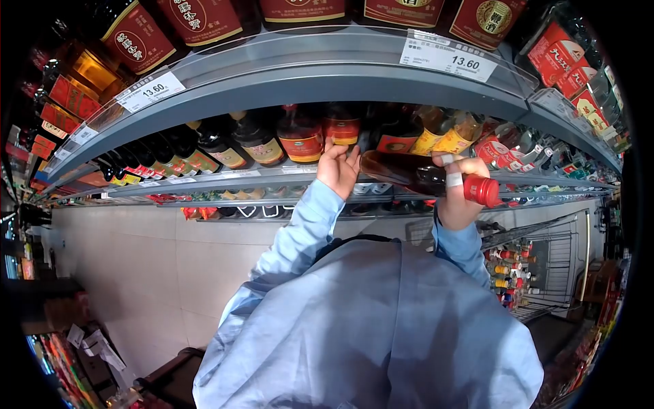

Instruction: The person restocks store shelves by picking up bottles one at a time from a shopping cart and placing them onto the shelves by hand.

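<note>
My right hand (464, 199) is wrapped round the neck of a dark bottle (402, 170) with a red cap (482, 190). The bottle lies almost level in front of the shelf, its base pointing left, and pale tape covers parts of two fingers. My left hand (338, 170) is raised at the shelf edge with its fingers apart. Its fingertips are at the lower part of a bottle with a red and yellow label (342, 128); whether they touch it I cannot tell. Just left of that stands another red-labelled bottle (300, 144).
Dark bottles with pale labels (262, 146) line the shelf to the left; yellow-labelled bottles (449, 141) stand to the right. Above, a grey shelf (306, 85) juts out, bearing large boxes and price tags (446, 58). A wire cart (545, 266) holding several bottles is at my right.
</note>
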Motion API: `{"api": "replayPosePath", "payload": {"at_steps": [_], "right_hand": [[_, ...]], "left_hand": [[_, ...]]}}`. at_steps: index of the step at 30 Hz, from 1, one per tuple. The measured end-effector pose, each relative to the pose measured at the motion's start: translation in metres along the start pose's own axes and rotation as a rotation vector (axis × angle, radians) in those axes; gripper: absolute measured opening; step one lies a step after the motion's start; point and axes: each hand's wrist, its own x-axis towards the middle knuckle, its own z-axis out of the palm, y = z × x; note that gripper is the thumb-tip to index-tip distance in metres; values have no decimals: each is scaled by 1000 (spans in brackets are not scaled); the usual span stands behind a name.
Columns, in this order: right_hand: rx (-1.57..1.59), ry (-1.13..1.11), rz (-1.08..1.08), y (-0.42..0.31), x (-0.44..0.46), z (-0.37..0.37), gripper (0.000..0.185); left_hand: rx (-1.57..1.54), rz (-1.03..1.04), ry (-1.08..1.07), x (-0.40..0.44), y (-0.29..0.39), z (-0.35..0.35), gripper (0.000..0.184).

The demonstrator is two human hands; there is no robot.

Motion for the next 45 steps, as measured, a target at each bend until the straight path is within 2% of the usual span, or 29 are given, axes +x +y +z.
{"api": "replayPosePath", "payload": {"at_steps": [3,6,9,12,13,16,17,20,25,28,29,34,38,42,43,44,45], "right_hand": [[-36,-20,-1,0,4,3,5],[5,-38,33,5,7,8,5],[-27,-70,-2,7,11,13,6],[-5,-56,21,12,12,20,7],[-1,-48,24,13,12,22,7],[3,-33,31,13,15,26,7],[3,-30,33,13,16,27,7],[50,-20,48,16,18,27,6],[62,-33,36,21,17,30,6],[69,-20,34,20,16,35,6],[43,-27,13,21,16,37,7],[-14,-49,10,19,15,46,9],[93,-19,31,27,9,52,8],[42,7,24,41,10,61,7],[29,9,15,46,13,64,8],[12,15,24,49,15,67,8],[-6,20,34,52,17,70,8]], "left_hand": [[0,-9,-22,4,0,0,66],[-44,-6,-69,13,-2,-5,47],[-5,26,-186,14,-2,-4,19],[-68,-112,-107,7,3,5,27],[-91,-96,-46,7,2,11,32],[-141,-248,-76,6,10,22,35],[-104,-229,14,5,11,30,37],[-127,-224,-43,7,10,23,36],[-181,-184,96,8,3,21,35],[-242,-185,106,0,5,26,35],[-254,-196,43,-5,6,28,35],[-244,-176,39,0,10,26,23],[-131,-47,-58,-6,12,10,22],[20,221,4,-21,4,-10,20],[122,255,65,-25,3,-13,34],[233,312,-30,-27,4,-17,48],[392,399,-52,-32,6,-13,51]]}}
